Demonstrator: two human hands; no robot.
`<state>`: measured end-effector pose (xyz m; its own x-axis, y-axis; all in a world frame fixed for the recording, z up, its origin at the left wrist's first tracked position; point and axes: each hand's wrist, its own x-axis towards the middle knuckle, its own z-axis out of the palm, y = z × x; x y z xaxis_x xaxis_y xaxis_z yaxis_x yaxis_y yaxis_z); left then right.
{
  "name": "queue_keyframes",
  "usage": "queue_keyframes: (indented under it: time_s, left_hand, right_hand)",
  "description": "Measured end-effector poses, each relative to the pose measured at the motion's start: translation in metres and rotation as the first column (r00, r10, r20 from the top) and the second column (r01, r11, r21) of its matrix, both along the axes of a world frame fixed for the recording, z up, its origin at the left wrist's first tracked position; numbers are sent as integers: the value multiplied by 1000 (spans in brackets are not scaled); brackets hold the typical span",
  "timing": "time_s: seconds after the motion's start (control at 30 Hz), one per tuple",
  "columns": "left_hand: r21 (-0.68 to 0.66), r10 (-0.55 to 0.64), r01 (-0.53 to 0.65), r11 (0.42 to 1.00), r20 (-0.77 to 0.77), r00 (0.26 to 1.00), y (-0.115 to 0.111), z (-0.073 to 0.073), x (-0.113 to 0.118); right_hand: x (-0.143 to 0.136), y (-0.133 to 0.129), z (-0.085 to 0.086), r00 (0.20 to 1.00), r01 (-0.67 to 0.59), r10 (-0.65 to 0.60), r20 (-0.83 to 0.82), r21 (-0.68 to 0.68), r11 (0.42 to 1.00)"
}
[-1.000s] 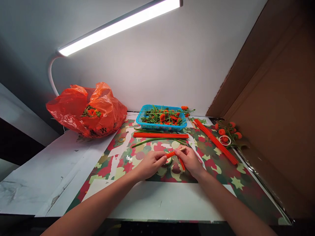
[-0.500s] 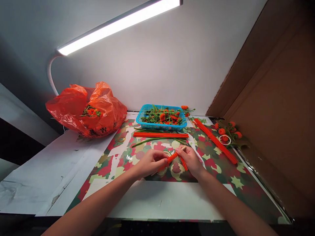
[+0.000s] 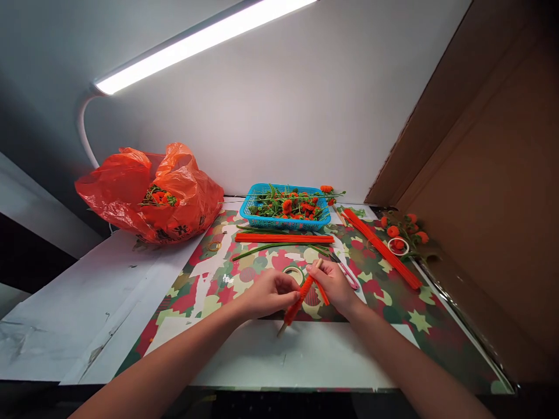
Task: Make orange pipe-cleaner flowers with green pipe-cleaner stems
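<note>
Farthest left, an orange plastic bag (image 3: 196, 201) sits open with orange flower heads (image 3: 159, 198) inside. Next, the left hand (image 3: 269, 294) has its thumb and fingers bent against an orange-wrapped stick (image 3: 296, 309); whether they pinch it I cannot tell. The stick is held between the two hands, its long axis slanting: the lower, bare tip points left and toward the person, over the white sheet (image 3: 244, 355), and the upper end points right and away. Behind lie a level orange bundle (image 3: 283, 238) and, farther back, a blue basket (image 3: 286, 223) of flowers. The right hand (image 3: 335, 286) grasps the stick near its upper end, an orange tail (image 3: 324, 295) slanting down beside it. Farther right, a second orange bundle (image 3: 384, 250) lies diagonally, near more orange flowers (image 3: 393, 231).
</note>
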<state>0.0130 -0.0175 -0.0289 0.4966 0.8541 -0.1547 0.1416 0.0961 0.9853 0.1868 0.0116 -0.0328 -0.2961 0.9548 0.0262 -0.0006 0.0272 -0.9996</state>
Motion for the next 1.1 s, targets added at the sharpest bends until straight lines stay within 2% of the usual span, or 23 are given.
queue_keyframes:
  time_s: [0.3,0.67,0.83,1.1]
  left_hand:
    - [1,-6,6,1000,-7,1000,1,-5,-1]
    - [-10,4,-4,1000,-44,999,1,-8,1]
    - [43,-8,10,999,-44,999,-1,-10,3]
    - [-5,50,-50,999,8,999,-3,-10,8]
  right_hand:
    - [0,0,3,1000,-7,7,21,-1,1000]
    - [1,1,-5,996,-29,25,80,49,998]
    - [0,2,-7,996,-30,26,85,54,998]
    - [1,3,-11,998,-33,28,65,79,996]
